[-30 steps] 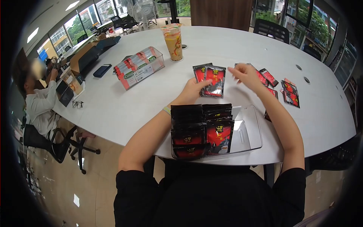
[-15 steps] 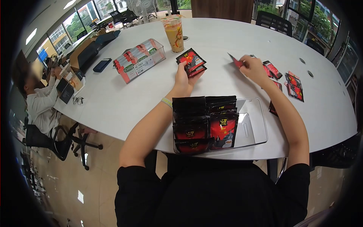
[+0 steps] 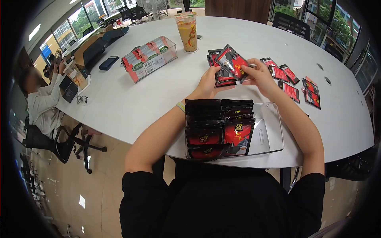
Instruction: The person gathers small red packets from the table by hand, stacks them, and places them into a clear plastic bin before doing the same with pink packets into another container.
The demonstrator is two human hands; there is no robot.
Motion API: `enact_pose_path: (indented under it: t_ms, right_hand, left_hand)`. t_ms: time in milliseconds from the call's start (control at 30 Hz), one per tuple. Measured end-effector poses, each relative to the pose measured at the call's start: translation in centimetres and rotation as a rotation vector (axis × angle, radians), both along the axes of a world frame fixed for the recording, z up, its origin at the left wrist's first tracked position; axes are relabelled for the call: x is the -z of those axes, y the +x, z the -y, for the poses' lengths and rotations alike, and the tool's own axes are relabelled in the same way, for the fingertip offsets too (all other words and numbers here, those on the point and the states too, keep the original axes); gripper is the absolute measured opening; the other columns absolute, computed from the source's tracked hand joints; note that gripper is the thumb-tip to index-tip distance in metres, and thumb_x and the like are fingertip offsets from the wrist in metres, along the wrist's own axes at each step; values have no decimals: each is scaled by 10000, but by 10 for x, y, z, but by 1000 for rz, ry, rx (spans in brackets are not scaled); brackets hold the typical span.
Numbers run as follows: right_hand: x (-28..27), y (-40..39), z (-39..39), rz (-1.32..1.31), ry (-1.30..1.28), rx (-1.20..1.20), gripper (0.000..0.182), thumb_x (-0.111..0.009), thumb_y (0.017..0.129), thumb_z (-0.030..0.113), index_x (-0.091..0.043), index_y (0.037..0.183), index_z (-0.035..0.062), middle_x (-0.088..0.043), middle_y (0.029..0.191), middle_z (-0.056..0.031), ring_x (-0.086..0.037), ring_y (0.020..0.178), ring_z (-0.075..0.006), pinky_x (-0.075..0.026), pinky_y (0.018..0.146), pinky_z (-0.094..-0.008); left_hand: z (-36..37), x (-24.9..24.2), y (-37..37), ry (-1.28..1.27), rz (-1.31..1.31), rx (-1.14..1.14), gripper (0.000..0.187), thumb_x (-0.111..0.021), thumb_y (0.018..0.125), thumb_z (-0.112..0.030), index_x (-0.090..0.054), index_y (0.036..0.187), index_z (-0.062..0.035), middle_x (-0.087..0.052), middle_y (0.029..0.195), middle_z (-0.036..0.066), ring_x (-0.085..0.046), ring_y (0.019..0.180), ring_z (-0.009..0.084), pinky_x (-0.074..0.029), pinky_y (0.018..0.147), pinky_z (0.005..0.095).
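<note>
My left hand (image 3: 207,84) is closed around a small stack of black and red coffee sachets (image 3: 225,82). Pinched in my right hand (image 3: 258,75) is a single coffee sachet (image 3: 231,61), tilted over that stack and overlapping it. Close to my body stands a clear plastic box (image 3: 272,129), its left part packed with upright G7 coffee sachets (image 3: 239,133) in two columns. Beyond my right wrist several loose sachets (image 3: 289,91) lie flat, and a further little pile of sachets (image 3: 311,93) is at their right.
On the white table (image 3: 139,107), a clear box of Cozy packets (image 3: 149,59) stands left of a drink cup (image 3: 187,33). A dark phone (image 3: 109,63) and eyeglasses (image 3: 82,99) lie farther left. Another person (image 3: 43,99) sits at the left edge.
My right hand has come left with its sachet to the stack. My left hand with the stack has shifted right. The view has turned slightly.
</note>
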State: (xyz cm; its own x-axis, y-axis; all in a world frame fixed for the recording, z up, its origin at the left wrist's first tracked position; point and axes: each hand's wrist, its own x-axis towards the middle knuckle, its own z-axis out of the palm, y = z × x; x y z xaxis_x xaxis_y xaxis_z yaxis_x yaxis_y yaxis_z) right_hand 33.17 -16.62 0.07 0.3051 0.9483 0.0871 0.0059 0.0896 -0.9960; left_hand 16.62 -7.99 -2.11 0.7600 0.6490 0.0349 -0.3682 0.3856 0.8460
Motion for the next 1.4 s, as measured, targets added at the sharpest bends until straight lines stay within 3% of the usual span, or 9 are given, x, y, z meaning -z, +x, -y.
enact_pose_path:
  t_ms: [233,367,500,600,767,900,1133,1333,1400]
  right_hand:
    - [-16,30,0,196,153,-37,344,-550,851,99,-517,1193,106,-576,987,-27,-564,786,-85,-479,700,-241]
    - [-23,24,7,651,241,-55,356,-574,822,39,-511,1172,64,-559,972,-39,-553,844,-96,-467,743,-249]
    - [-19,9,5,1034,417,53,333,-648,770,81,-563,1091,59,-533,859,-56,-540,775,-124,-460,675,-261]
    - [-12,-6,7,1018,391,128,328,-685,743,146,-585,1045,67,-530,860,-64,-523,731,-128,-451,615,-248]
    - [5,1,-4,634,300,75,500,-722,728,280,-534,1107,13,-545,813,-47,-516,691,-101,-429,554,-235]
    - [-10,4,1,463,164,-127,462,-694,759,154,-502,1153,10,-541,786,-28,-536,627,-69,-433,492,-187]
    - [-75,4,35,507,370,89,504,-617,787,44,-417,1244,113,-551,942,-87,-628,761,-142,-535,581,-229]
    - [-127,-33,109,583,82,-383,187,-663,732,16,-553,882,11,-599,796,-43,-587,603,-84,-498,522,-190]
    - [-123,-56,120,894,-9,-502,190,-674,700,-1,-560,852,-13,-602,698,-74,-589,558,-79,-454,448,-221]
  left_hand:
    - [-7,-8,-9,-117,35,322,447,-284,882,-275,-437,1170,31,-538,1117,218,-564,992,332,-445,878,512]
    - [0,-7,-7,-272,32,512,437,-342,901,-335,-466,1148,4,-605,1015,177,-606,932,274,-485,844,418]
    - [12,-14,-8,88,-114,412,439,-446,885,-371,-480,1126,-6,-602,1012,130,-616,875,204,-514,764,316]
    - [7,-8,-3,467,-159,310,405,-623,822,-228,-478,1117,10,-592,1003,89,-601,859,137,-507,736,271]
    - [3,-6,-7,233,-149,234,370,-604,826,-203,-485,1118,-10,-594,993,81,-607,855,148,-521,723,290]
    - [3,-10,-8,297,-145,199,377,-606,824,-235,-490,1118,-29,-597,987,79,-611,835,136,-534,665,280]
    - [5,-14,-9,196,-211,137,427,-508,873,-393,-504,1104,-33,-603,1012,106,-617,798,156,-535,644,282]
    - [-5,-11,-8,41,-186,139,486,-432,901,-419,-479,1132,6,-583,1067,130,-613,884,204,-543,712,366]
    - [-8,-4,-3,44,-148,106,489,-427,903,-416,-468,1142,8,-575,1082,140,-602,916,213,-539,728,375]
